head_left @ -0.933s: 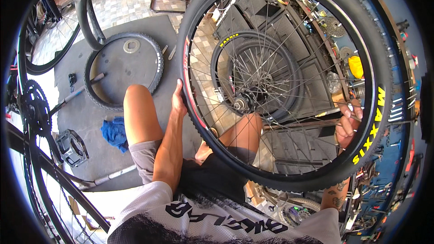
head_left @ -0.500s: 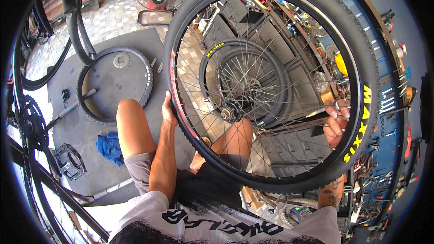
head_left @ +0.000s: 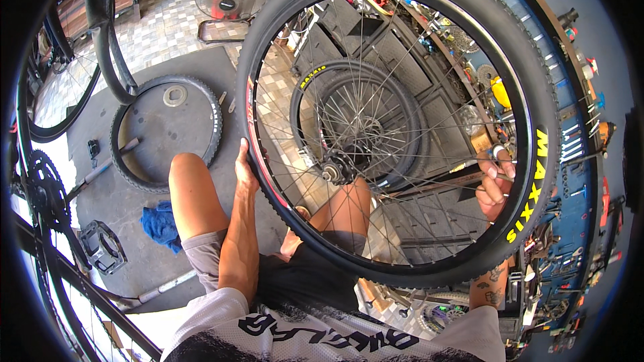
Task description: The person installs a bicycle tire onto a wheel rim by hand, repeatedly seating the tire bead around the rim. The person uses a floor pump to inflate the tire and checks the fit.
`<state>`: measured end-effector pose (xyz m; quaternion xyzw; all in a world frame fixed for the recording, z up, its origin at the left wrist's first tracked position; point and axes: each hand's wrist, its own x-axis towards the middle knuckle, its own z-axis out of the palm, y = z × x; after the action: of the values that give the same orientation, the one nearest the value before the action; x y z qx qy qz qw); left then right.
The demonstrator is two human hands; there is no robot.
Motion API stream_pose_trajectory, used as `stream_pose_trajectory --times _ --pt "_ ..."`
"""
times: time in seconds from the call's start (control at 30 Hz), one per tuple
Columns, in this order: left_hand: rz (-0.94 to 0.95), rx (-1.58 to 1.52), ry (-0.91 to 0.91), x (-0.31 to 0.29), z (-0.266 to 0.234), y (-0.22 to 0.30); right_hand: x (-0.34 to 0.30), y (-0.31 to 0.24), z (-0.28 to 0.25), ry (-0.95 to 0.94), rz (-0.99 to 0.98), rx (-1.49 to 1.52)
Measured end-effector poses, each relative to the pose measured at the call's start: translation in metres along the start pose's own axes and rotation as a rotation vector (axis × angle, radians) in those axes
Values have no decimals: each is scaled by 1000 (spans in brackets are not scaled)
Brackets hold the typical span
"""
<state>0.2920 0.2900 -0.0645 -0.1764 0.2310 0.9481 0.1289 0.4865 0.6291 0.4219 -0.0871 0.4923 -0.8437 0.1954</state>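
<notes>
A bicycle wheel (head_left: 339,267) with a black knobby tyre, yellow lettering and thin spokes is held up in front of me, tilted over my lap. Its black hub (head_left: 345,163) faces me. My left hand (head_left: 247,173) is closed round the tyre's left side, thumb on the near face and fingers mostly hidden behind. My right forearm passes behind the tyre at lower right. Through the spokes, my right hand (head_left: 493,191) shows closed beside the inner rim, fingers curled. A thin object shows between those fingers; its kind is unclear.
Beyond stands another wheel (head_left: 292,115) by dark cabinets (head_left: 396,53). On the grey mat lie a loose tyre (head_left: 213,141), a metal ring (head_left: 175,96) and a blue cloth (head_left: 159,226). A bicycle with a pedal (head_left: 102,248) is at left, a fan (head_left: 229,3) behind, a tool wall (head_left: 570,188) right.
The wheel and both hands sit slightly further left in the picture, along with much of the background. Both hands keep their places on or beside the wheel.
</notes>
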Motion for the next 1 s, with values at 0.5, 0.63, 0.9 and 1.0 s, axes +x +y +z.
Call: stream_pose_trajectory --times 0.5,0.63,0.9,1.0 --pt "-17 -26 -125 7 -12 -5 -13 0 -20 -103 -76 90" --pt "-16 8 -91 12 -13 -7 -17 -1 -29 -107 -125 61" --pt "48 35 -107 12 -5 -7 -20 -4 -33 -102 -141 70" --pt "28 55 -163 10 -4 -5 -22 -3 -34 -88 -151 76"
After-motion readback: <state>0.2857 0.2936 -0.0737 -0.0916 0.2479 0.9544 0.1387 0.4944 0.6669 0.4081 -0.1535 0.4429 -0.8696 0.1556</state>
